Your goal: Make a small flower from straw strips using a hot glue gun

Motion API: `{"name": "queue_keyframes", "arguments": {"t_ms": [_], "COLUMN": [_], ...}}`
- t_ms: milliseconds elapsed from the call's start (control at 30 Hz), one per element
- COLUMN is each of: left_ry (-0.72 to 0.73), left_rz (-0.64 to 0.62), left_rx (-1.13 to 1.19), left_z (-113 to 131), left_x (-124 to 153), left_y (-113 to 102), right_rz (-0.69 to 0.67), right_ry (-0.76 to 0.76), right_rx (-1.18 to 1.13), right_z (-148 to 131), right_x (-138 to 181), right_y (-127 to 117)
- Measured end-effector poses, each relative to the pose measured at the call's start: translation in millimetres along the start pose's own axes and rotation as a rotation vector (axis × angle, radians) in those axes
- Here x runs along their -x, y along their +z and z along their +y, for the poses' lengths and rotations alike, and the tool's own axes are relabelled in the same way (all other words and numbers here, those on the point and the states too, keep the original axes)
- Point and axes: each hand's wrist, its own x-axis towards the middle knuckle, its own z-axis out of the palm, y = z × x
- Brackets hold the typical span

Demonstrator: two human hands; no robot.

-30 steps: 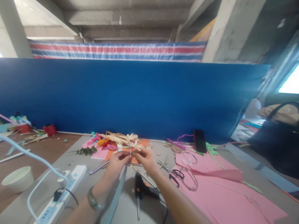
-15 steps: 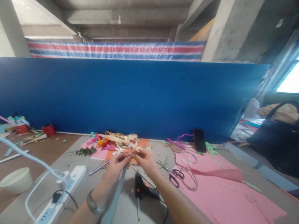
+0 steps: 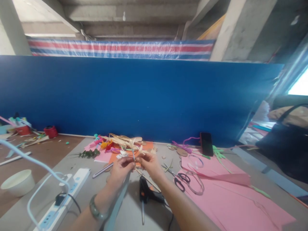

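Note:
My left hand (image 3: 120,168) and my right hand (image 3: 149,164) meet at the middle of the table, with thumbs and fingertips closed. Between them stands a thin, pale blue-grey flower stem (image 3: 133,154), pinched from both sides. Cream petals (image 3: 132,143) show at its upper end, partly lost against the pile behind. A pale blue strip (image 3: 118,202) runs from beneath my fingers toward the front edge, beside my left forearm. Whether it joins the stem is hidden. Below my right hand lies a black glue gun (image 3: 147,192). Thin sticks pass under that hand.
Black-handled scissors (image 3: 180,182) and pink paper (image 3: 231,199) lie to the right, with a phone (image 3: 206,144) behind. On the left are a power strip (image 3: 78,181), a white bowl (image 3: 18,183) and a cutter knife (image 3: 103,170). Dried husk strips (image 3: 122,140) are piled behind my hands.
The camera view has shifted slightly. My right fingers have curled a little closer around the stem, and the flower tops have turned slightly; both hands keep their place.

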Motion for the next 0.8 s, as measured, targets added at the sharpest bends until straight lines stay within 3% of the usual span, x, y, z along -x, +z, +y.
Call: {"name": "queue_keyframes", "arguments": {"t_ms": [333,700,800], "left_ry": [-0.024,-0.182,-0.18], "left_rz": [-0.081,-0.023,-0.058], "left_rx": [-0.008,0.044,0.024], "left_z": [2,16,13], "left_x": [0,0,0], "left_y": [-7,-7,-7], "right_rz": [-0.055,-0.073,-0.11], "right_ry": [0.006,0.037,0.05], "right_rx": [-0.019,-0.089,-0.122], "right_z": [3,-1,-3], "right_x": [-1,0,2], "right_y": [-1,-5,-4]}}
